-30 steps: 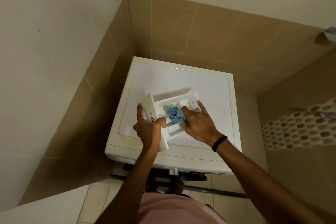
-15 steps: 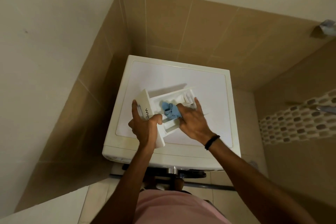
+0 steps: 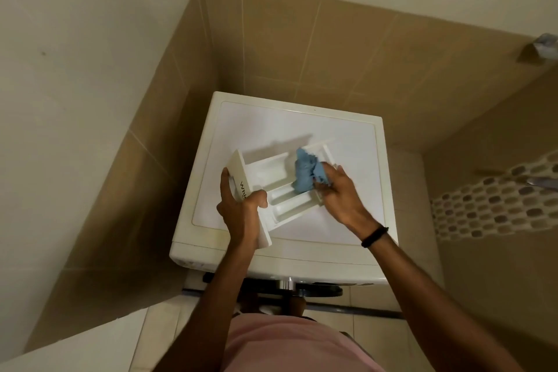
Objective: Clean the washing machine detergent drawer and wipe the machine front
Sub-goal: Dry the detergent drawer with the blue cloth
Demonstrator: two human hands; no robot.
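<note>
Blue cloth now sits at the far end of the drawer, moved back from the middle compartment: the wipe is likely nearing the drawer's last section. Your right hand pinches the cloth, fingers curled. Your left hand grips the drawer's front panel, steadying it on the washer top.

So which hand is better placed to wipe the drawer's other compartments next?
Right: the right hand grips the blue cloth inside the drawer; the left hand holds the drawer's front panel, probably steadying it on the washing machine.
</note>
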